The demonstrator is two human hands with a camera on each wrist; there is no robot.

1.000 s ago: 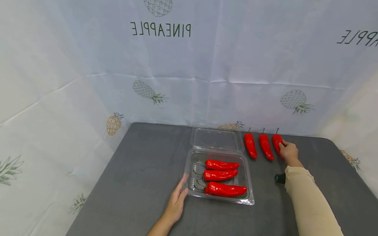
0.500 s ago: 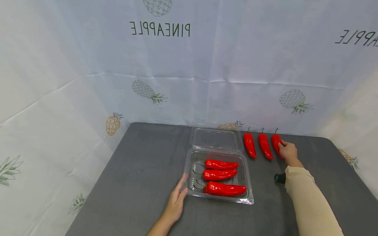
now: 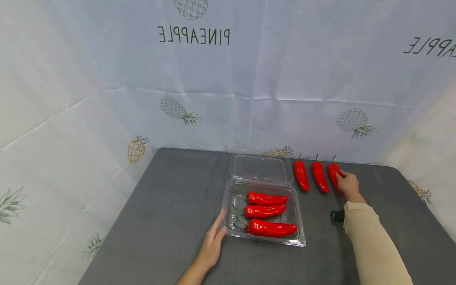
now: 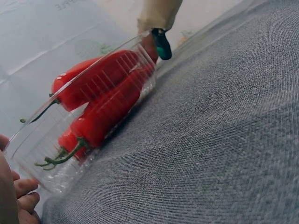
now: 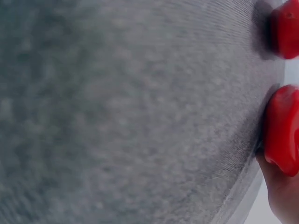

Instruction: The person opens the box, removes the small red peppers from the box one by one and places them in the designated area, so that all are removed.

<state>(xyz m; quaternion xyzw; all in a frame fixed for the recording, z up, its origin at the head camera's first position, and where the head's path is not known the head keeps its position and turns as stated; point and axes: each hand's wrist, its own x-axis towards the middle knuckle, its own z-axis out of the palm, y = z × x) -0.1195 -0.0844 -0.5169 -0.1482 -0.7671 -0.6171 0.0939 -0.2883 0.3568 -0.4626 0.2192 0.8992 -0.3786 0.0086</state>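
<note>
My left hand [image 3: 211, 245] grips the left side of a clear plastic clamshell container [image 3: 301, 221]; in the left wrist view its fingers [image 4: 28, 195] curl at the container's corner. Several red chili peppers lie inside with stems pointing left, including a front one [image 3: 272, 228], a middle one [image 3: 265, 211] and a back one [image 3: 268, 198]. At the back right, my right hand [image 3: 348, 185] holds the rightmost red chili pepper [image 3: 333, 171] of a row, thumb and fingers around its lower body. The right wrist view shows that pepper [image 5: 282, 130] close over the table.
Two more red chili peppers, one nearer the container [image 3: 301, 176] and one in the middle of the row [image 3: 320, 177], lie left of my right hand. The container's lid [image 3: 261, 168] lies folded back against the pineapple-print curtain [image 3: 306, 71]. Grey cloth covers the table [image 3: 171, 206].
The rightmost pepper's stem has shifted very slightly under my right hand. Otherwise hands, container and peppers stay in place.
</note>
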